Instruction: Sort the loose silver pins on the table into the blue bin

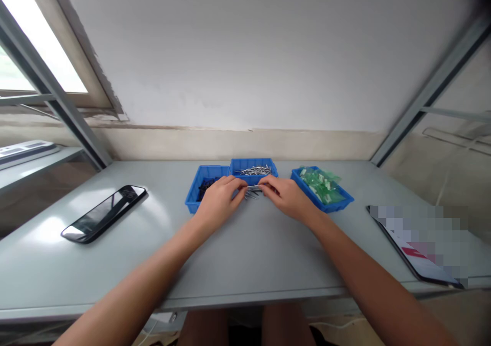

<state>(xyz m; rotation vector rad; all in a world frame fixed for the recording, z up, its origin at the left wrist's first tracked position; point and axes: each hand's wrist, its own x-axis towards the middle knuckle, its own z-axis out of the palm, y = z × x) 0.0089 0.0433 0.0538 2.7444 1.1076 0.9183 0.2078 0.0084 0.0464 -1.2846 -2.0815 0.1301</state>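
Observation:
My left hand point(220, 198) and my right hand point(286, 196) meet over a small pile of metal pins point(252, 192) on the grey table point(245, 254). Both hands have their fingertips pinched together around a small metal piece between them. Behind the hands stands a blue tray point(253, 164) with several silver pins. To the left, a blue tray point(200, 188) holds dark small parts. To the right, a blue tray point(341, 202) holds green plastic bags.
A black phone point(104, 213) lies on the table at the left. A tablet point(418, 246) with a blurred screen lies at the right near the front edge. Grey metal frame posts point(57, 100) rise at both back corners. A white wall stands behind.

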